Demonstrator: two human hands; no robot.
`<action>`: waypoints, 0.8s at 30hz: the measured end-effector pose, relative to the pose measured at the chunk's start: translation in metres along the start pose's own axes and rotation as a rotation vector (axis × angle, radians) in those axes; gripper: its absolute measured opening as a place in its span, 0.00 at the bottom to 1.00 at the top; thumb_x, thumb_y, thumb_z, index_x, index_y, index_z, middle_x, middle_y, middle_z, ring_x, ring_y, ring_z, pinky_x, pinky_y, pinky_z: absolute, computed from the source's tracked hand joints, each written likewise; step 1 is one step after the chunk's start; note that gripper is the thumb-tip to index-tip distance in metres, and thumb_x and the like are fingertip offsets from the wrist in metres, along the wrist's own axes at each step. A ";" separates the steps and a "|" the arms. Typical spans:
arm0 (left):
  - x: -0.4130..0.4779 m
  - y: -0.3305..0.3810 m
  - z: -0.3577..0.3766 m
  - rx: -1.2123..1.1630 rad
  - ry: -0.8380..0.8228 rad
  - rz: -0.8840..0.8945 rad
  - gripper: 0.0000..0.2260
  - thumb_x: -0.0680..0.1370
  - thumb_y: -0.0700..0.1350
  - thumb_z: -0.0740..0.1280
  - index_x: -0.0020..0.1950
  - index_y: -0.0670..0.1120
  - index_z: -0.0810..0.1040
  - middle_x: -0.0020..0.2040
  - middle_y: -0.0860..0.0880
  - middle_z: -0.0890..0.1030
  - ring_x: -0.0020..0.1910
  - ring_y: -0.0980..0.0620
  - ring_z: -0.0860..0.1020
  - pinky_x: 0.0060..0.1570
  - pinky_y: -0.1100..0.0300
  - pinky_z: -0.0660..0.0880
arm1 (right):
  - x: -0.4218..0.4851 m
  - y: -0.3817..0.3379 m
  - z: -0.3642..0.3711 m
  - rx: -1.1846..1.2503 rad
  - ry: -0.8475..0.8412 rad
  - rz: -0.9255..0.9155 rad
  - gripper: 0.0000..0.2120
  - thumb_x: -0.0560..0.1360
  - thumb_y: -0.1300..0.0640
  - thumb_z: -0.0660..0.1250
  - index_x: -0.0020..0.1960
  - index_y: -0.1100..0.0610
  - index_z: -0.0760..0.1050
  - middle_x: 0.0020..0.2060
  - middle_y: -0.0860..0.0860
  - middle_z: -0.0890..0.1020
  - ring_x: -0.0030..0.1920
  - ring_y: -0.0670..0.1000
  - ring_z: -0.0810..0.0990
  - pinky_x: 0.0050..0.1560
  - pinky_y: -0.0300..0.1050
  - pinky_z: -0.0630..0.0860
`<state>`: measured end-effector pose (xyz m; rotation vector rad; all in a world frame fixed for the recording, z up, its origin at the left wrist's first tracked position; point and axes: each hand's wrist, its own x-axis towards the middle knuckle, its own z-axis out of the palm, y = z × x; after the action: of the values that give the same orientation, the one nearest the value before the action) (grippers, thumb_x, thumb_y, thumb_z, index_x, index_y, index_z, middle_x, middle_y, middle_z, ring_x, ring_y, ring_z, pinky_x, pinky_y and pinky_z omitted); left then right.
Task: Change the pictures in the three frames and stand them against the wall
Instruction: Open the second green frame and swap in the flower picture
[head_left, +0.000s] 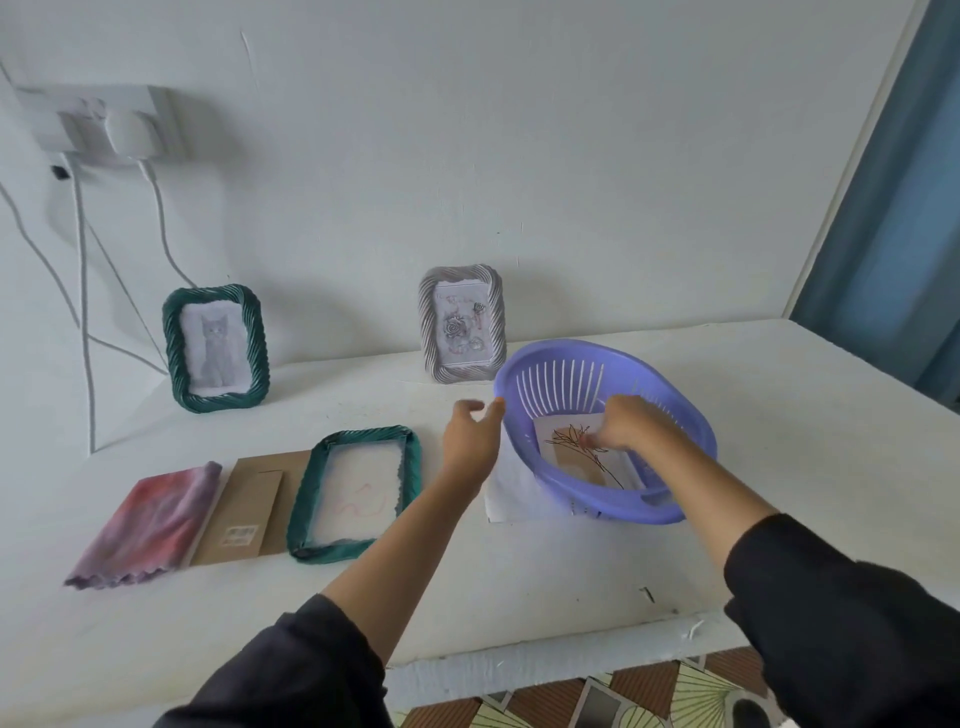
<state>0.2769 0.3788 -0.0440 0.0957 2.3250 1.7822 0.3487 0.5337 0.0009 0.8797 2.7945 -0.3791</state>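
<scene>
A person leans over a white table (571, 582) with both hands at a purple basket (670, 415). The right hand (628, 423) is inside it, fingers bent down onto a picture (582, 457), a line-drawn flower lying on the basket's floor. Blur hides whether the fingers pinch the sheet or only touch it. The left hand (470, 441) hovers at the basket's left rim, fingers loosely spread and holding nothing, and one fingertip seems to meet the rim.

Risks from here:
- The sheet could crease against the sloped wall if dragged out instead of lifted.
- The light basket could slide or tip if the rim is not steadied.
- A nudged basket could knock over the grey frame (462, 325), which stands just behind it against the wall (571, 156).

Left of the basket an open frame (358, 493) lies face down with an old sheet inside, waiting for the picture. Further left lie its board (249, 504) and a pink cloth (145, 525). Behind those, a cat frame (215, 348) stands at the wall. A white paper (506, 493) pokes out from under the basket.

High on the wall to the left, a socket (104, 124) trails cables (85, 312). A blue curtain (893, 208) hangs to the right, and patterned floor (623, 696) shows below the table edge.
</scene>
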 end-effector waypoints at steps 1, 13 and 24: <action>0.000 0.005 0.001 -0.021 -0.057 0.023 0.20 0.77 0.53 0.64 0.66 0.45 0.68 0.57 0.42 0.77 0.56 0.42 0.76 0.57 0.51 0.74 | 0.003 0.002 0.004 -0.070 -0.073 0.055 0.27 0.71 0.41 0.68 0.60 0.59 0.71 0.55 0.54 0.79 0.56 0.57 0.77 0.50 0.45 0.74; -0.003 0.010 0.007 0.105 -0.207 0.111 0.22 0.76 0.41 0.66 0.69 0.49 0.69 0.45 0.44 0.74 0.45 0.47 0.74 0.54 0.51 0.76 | 0.017 0.005 0.016 -0.144 -0.148 0.192 0.22 0.70 0.46 0.71 0.56 0.60 0.73 0.60 0.53 0.78 0.53 0.55 0.79 0.46 0.44 0.73; -0.006 0.013 -0.001 0.024 -0.205 0.080 0.22 0.75 0.48 0.69 0.68 0.50 0.72 0.57 0.41 0.77 0.54 0.47 0.76 0.56 0.54 0.72 | 0.007 0.005 0.009 -0.140 0.244 0.113 0.13 0.77 0.65 0.56 0.58 0.61 0.74 0.55 0.56 0.79 0.55 0.56 0.77 0.43 0.43 0.68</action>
<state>0.2819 0.3799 -0.0302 0.3618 2.2259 1.6919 0.3468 0.5386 -0.0099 1.1112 2.9250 -0.0613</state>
